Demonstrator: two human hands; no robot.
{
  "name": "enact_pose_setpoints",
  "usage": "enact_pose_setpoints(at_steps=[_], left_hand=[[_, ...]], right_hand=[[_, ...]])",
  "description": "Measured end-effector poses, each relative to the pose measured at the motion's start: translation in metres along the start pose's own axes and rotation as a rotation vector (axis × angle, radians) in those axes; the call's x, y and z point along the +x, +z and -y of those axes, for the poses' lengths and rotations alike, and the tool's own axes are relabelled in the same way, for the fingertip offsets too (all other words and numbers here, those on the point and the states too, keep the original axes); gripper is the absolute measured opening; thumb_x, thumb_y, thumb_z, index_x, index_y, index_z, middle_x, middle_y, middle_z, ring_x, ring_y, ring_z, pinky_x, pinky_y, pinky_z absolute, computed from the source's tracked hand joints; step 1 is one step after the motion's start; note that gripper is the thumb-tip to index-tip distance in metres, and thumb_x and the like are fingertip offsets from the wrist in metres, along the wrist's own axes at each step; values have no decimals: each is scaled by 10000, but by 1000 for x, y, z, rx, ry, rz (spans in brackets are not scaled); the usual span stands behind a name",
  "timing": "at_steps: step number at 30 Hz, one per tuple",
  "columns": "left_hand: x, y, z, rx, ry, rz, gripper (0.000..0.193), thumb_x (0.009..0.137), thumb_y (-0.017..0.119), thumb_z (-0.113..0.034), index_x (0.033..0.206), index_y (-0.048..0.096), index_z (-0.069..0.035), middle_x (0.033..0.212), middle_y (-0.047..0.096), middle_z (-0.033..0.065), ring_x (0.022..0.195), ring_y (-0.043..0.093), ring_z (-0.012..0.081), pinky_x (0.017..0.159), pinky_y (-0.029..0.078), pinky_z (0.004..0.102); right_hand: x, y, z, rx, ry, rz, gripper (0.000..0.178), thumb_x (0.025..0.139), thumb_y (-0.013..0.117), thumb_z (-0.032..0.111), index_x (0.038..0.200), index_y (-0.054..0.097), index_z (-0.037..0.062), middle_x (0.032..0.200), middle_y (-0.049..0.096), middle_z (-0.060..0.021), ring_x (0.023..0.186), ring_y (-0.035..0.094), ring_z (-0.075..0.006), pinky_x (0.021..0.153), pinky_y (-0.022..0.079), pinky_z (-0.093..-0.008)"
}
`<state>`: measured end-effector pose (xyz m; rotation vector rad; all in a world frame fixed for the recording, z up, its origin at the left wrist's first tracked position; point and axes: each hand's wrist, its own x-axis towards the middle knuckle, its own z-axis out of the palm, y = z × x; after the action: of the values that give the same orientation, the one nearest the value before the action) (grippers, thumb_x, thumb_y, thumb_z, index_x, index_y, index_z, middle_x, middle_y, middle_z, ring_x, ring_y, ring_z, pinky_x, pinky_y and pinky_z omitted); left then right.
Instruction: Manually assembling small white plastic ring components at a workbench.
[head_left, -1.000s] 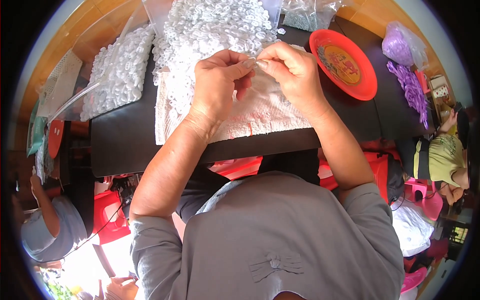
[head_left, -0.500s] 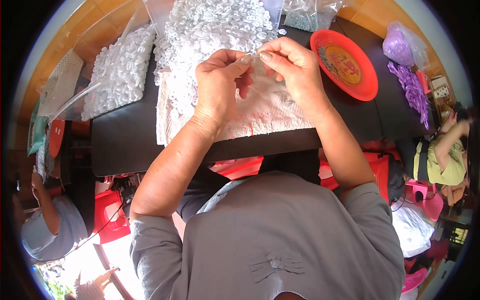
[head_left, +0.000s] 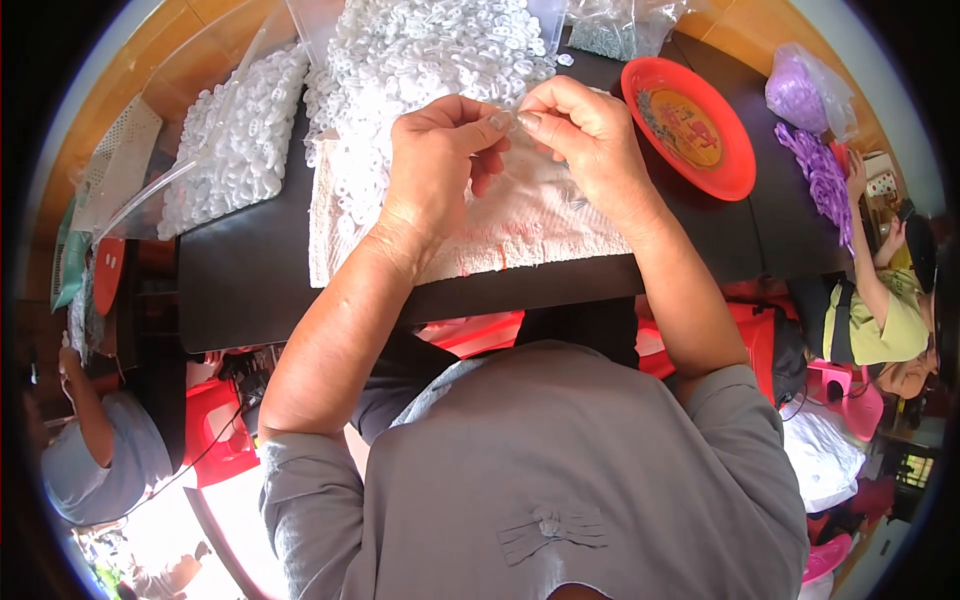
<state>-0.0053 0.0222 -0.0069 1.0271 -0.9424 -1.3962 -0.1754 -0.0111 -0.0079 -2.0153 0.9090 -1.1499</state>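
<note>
My left hand (head_left: 440, 150) is closed in a pinch over the towel, thumb against the forefinger, on a small whitish plastic piece that barely shows. Close beside it, my right hand (head_left: 590, 135) pinches too, its thumb and forefinger almost meeting the left fingertips. Whatever the right fingers hold is too small to make out. Behind both hands spreads a heap of small white plastic rings (head_left: 430, 60), spilling from a clear bin onto the pale towel (head_left: 500, 255). A few tiny grey bits lie on the towel near my right wrist.
Left of the heap lies a clear bag of white plastic pieces (head_left: 235, 140). A red plate (head_left: 735, 150) with small grey parts stands at the right, near a bag of grey bits (head_left: 610, 40) and purple strands (head_left: 820, 185). Co-workers sit at both sides.
Both hands keep their pinch close together, with only slight finger movement. At the right, the co-worker in yellow-green has stretched an arm toward the purple strands.
</note>
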Motion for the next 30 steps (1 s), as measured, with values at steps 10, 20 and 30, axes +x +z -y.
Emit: enact_pose_setpoints(at_steps=[10, 20, 30], left_hand=[[-6, 6, 3, 11, 96, -53, 79, 897, 619, -39, 873, 621, 36, 703, 602, 69, 530, 509, 101, 425, 354, 219], [-4, 3, -2, -12, 43, 5, 105, 891, 628, -68, 891, 634, 37, 728, 621, 83, 560, 548, 122, 444, 388, 230], [-1, -1, -4, 72, -3, 11, 95, 886, 630, -59, 891, 641, 35, 719, 622, 78, 557, 549, 118, 452, 395, 233]], right_hand=[[-2, 6, 2, 145, 15, 20, 41, 881, 619, 37, 852, 615, 8, 748, 587, 13, 640, 496, -48, 541, 381, -201], [-1, 4, 2, 68, -15, -41, 58, 905, 609, 75, 880, 612, 23, 769, 595, 16, 660, 489, -53, 561, 407, -219], [1, 3, -2, -87, -166, -47, 53, 867, 618, -12, 854, 567, -5, 733, 588, -20, 676, 532, -86, 595, 425, -243]])
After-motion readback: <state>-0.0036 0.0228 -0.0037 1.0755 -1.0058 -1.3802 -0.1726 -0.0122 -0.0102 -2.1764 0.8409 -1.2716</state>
